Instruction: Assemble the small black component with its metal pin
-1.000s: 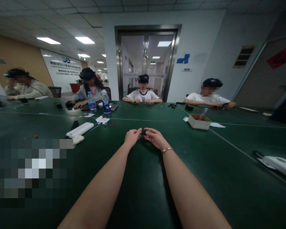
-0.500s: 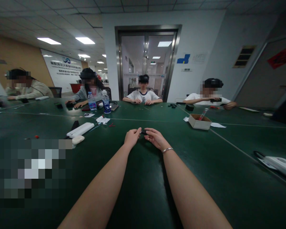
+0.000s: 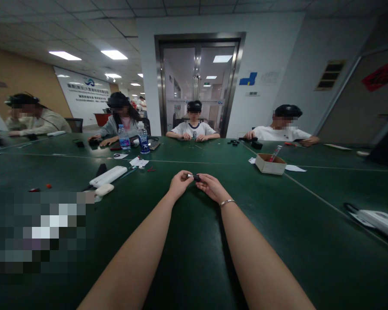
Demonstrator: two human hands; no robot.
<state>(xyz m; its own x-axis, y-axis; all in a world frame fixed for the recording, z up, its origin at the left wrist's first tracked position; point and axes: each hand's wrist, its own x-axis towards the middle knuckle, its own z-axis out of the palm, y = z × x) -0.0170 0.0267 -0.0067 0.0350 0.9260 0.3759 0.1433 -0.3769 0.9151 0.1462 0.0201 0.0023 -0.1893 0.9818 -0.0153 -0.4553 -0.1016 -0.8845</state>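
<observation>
Between my two hands is a small black piece with a silvery metal end [image 3: 196, 177], held level just above the table; its exact kind is too small to make out. My left hand [image 3: 180, 186] pinches the silvery end at its left side, thumb and fingers closed. On the black end, my right hand [image 3: 211, 187] closes thumb and index finger, its other fingers curled below. A silvery bracelet [image 3: 227, 202] circles my right wrist. Parts of the piece are hidden by my fingertips.
The green table [image 3: 194, 258] spreads around my arms. Left are a white power strip [image 3: 108, 176], a rounded white case [image 3: 104, 190] and two bottles [image 3: 143, 140]. A small box [image 3: 270, 164] stands right. Another power strip [image 3: 380, 224] lies far right. Several people sit opposite.
My left fingers have shifted slightly left and up, showing more of the silvery end. The right hand stays nearly still. A person at the right has lowered a hand to the table.
</observation>
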